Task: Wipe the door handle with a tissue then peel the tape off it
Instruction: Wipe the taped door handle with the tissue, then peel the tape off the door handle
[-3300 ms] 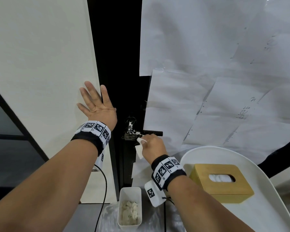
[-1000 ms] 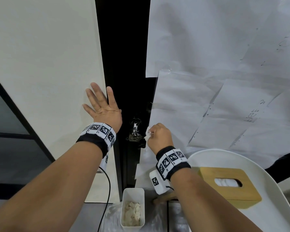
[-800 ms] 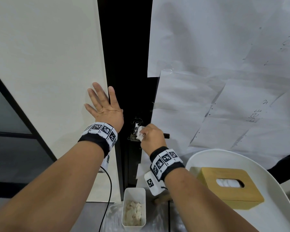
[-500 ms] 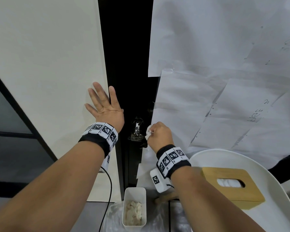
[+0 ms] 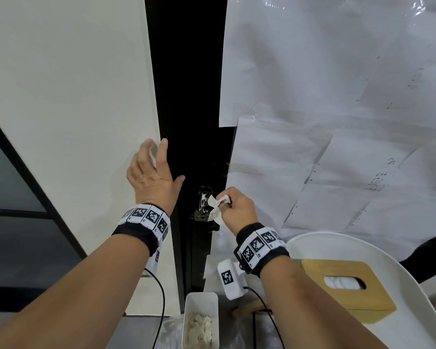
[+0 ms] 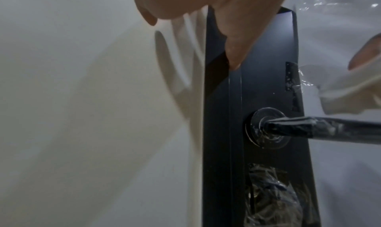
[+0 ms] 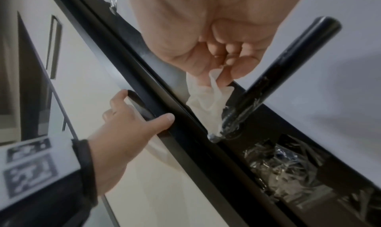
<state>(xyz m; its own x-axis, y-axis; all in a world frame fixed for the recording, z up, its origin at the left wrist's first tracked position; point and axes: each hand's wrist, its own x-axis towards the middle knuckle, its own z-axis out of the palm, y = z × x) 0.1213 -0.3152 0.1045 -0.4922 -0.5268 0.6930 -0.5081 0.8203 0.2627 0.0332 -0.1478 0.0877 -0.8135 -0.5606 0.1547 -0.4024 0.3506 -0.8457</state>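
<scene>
The black lever door handle [image 7: 288, 64] sticks out from the dark door stile, with clear tape [image 7: 239, 116] wrapped round it near its base. In the left wrist view the handle [image 6: 329, 129] runs to the right from its round rose. My right hand [image 5: 227, 200] pinches a crumpled white tissue [image 7: 208, 100] just above the handle's base; the tissue's lower end hangs at the rose. My left hand [image 5: 159, 167] is open at the edge of the white wall, thumb [image 6: 233, 51] on the black frame. In the head view the right hand hides the lever.
Sheets of paper [image 5: 312, 147] cover the door to the right. A white round tray [image 5: 363, 238] holds a wooden tissue box [image 5: 345, 288]. Below stands a white bin [image 5: 200, 298] with used tissues. Crumpled clear tape [image 7: 284, 170] covers the lock under the handle.
My right hand stopped rubbing along the lever and lifted the tissue, now pinched at the handle's base. My left hand came off its flat press on the wall and shifted right, thumb onto the frame.
</scene>
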